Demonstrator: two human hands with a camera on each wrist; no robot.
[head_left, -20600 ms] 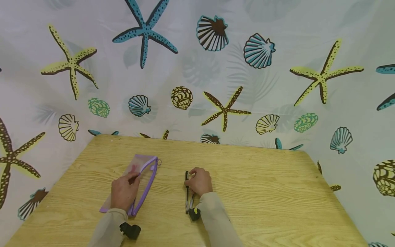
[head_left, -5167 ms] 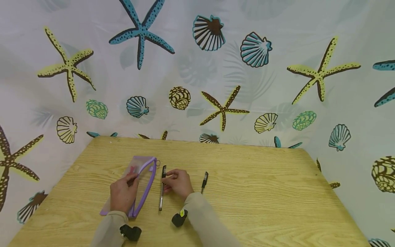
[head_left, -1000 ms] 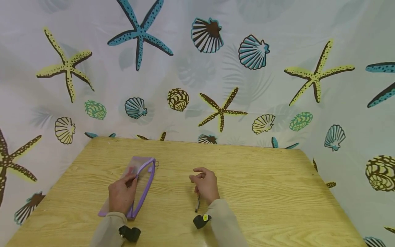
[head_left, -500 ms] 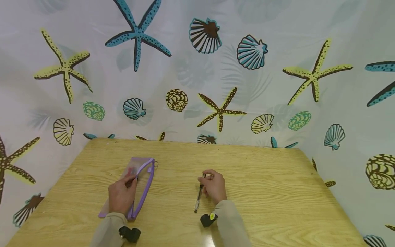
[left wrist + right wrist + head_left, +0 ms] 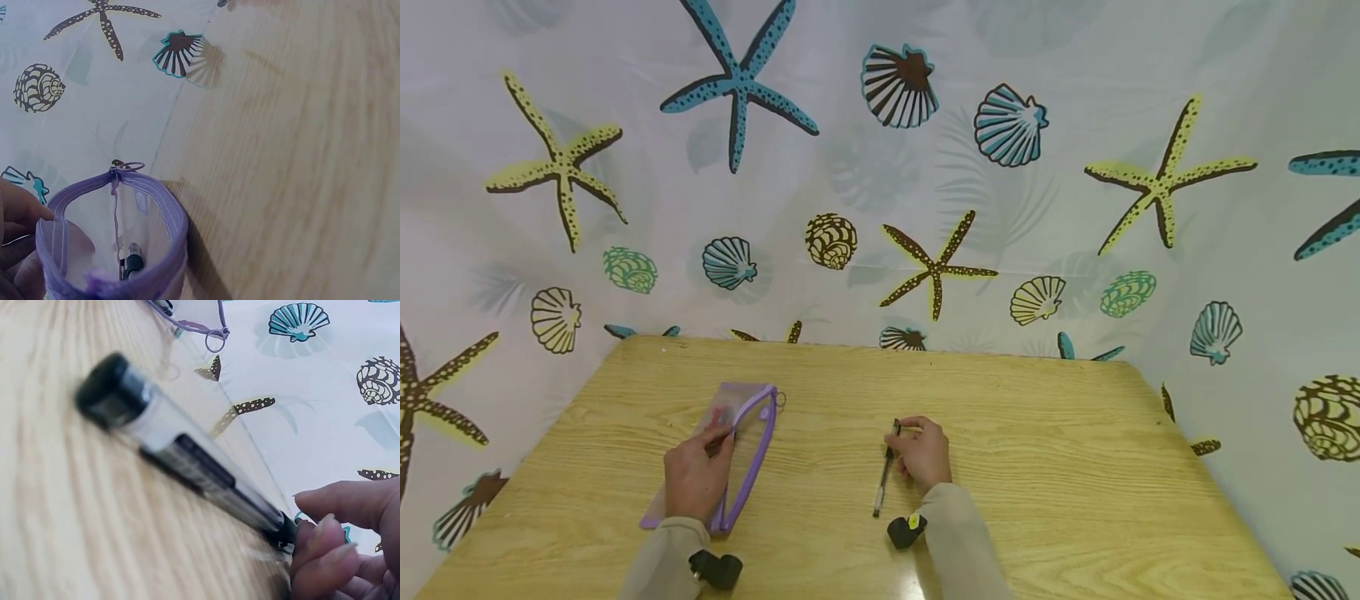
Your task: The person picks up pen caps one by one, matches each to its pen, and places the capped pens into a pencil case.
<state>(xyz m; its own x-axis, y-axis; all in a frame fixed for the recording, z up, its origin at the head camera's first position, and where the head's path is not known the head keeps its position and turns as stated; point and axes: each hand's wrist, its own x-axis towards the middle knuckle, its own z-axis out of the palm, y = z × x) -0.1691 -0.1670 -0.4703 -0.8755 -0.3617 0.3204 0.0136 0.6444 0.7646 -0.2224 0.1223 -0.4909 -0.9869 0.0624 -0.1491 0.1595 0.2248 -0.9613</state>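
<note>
My left hand (image 5: 697, 475) pinches the near edge of a translucent pencil pouch (image 5: 750, 487) with purple zip trim. The pouch's mouth gapes in the left wrist view, and a pen (image 5: 133, 259) with a dark grip shows inside it. Something red shows through its film in the head view. To the right, my right hand (image 5: 922, 452) pinches a clear-barrelled pen (image 5: 882, 487) near its black cap. That pen lies slanted over the tabletop, its black end plug (image 5: 112, 394) toward the camera in the right wrist view.
The wood-grain table (image 5: 1037, 467) runs back to a white curtain (image 5: 865, 167) printed with starfish and shells, which also rises at both sides. A zip-pull ring (image 5: 781, 399) sticks out from the pouch's far corner. Each wrist wears a small black camera (image 5: 718, 570).
Over the last second my right hand shifts slightly right and pinches the pen. The other pen, held beside the pouch about five seconds ago, is gone from the tabletop. My left hand stays put.
</note>
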